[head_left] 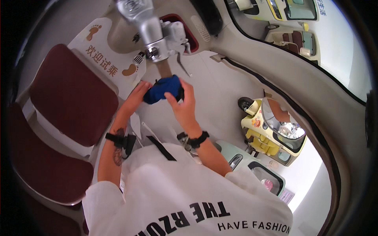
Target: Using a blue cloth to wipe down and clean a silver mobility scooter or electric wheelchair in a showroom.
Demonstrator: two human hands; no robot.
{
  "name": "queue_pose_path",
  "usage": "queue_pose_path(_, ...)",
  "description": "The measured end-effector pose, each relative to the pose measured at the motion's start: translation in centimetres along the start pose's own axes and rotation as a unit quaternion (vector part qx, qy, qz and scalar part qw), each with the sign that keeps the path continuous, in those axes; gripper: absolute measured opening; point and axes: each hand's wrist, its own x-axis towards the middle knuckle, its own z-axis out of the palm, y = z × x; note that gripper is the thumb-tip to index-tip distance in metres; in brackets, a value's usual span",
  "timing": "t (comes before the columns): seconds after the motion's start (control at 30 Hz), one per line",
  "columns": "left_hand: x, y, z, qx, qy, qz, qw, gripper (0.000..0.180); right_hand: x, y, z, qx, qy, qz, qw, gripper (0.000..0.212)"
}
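A crumpled bundle of dark blue cloth [164, 89] with black parts at its edges is held up in front of my chest. My left hand [138, 93] has its fingers closed at the bundle's left end. On the right side my right hand [182, 100] grips it, with the thumb on the near face and the other fingers behind, partly hidden. Just beyond the cloth stands a silver handlebar assembly [147, 29] with a dark brake lever [181, 63].
Maroon padded seats [73, 94] stand to my left. A pale floor mat [90, 47] with brown footprints lies at the far left, and a red-lined recess [192, 42] is behind the handlebar. The doorway frame [315, 126] curves along the right; a small yellow vehicle [262, 139] stands outside.
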Motion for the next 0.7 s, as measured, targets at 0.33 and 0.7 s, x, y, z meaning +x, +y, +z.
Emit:
queue_pose_path(0.33, 2.0, -2.6, 2.4, -0.003, -0.118, -0.073, 0.990, 0.040, -3.6, 5.0, -6.0, 0.095, -0.083, 0.125, 0.984, 0.019)
queue_pose_path(0.7, -1.1, -5.6, 1.6, 0.366, -0.069, -0.053, 0.927, 0.031, -2.7, 7.4, -10.2, -0.070, -0.186, 0.171, 0.965, 0.019)
